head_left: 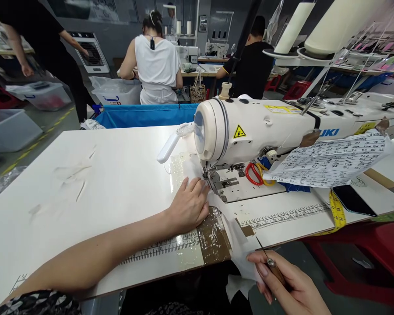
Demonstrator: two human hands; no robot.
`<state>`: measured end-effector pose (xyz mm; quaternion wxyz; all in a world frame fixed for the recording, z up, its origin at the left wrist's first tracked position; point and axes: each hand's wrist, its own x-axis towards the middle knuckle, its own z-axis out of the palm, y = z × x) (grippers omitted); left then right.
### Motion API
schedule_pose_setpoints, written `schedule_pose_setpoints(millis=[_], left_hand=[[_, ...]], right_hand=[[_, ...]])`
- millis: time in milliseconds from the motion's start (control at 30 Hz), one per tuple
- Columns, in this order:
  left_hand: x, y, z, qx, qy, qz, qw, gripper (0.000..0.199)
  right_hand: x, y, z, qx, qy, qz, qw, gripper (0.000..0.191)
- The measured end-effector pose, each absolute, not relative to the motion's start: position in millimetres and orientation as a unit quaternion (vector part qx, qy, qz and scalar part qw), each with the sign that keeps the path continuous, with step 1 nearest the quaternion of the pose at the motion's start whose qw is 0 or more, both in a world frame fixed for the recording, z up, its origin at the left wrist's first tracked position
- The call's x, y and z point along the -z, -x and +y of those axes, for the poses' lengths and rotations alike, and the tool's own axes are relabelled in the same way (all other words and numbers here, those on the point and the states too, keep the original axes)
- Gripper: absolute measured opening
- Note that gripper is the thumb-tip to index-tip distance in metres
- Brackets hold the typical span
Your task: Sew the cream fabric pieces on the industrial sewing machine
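My left hand (189, 204) lies palm down beside the presser foot of a white sewing machine (249, 127), its fingers stretched out over a strip of thin white fabric (228, 214). From the needle area, that strip runs toward me and hangs over the table's front edge. Below the edge, my right hand (287, 280) is closed around the wooden handle of an awl (274, 267), whose metal point sticks up to the left. The fabric's hanging end meets the fingertips of this hand; whether they pinch it is unclear.
Red-handled scissors (254, 173), a yellow tape measure (337, 212) and a dark phone (354, 200) lie right of the needle. A handwritten sheet (331, 159) hangs on the machine. Thread cones (295, 27) stand above. A red stool (364, 258) is at right. Other people work behind.
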<state>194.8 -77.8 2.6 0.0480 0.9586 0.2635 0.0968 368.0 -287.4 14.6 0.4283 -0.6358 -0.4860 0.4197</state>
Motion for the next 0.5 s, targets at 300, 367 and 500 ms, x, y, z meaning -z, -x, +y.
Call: schedule_pose_setpoints(millis=[300,367,500], left_hand=[[-1.7,-201.8,-65.9,-0.096,-0.961,0.257,-0.037,0.040],[-2.0,-201.9,-64.3,-0.095,-0.960,0.257,-0.052,0.041],[-3.9,-196.2,-66.6,-0.105,-0.964,0.245,-0.026,0.038]], right_hand=[[-11.5,-346.0,-278.0,-0.507,0.634,-0.357,0.462,0.040],[-11.3,-328.7,-277.8,-0.569,0.601,-0.252,0.501,0.047],[-17.8,-291.8,-276.7,-0.627,0.540,-0.044,0.559,0.057]])
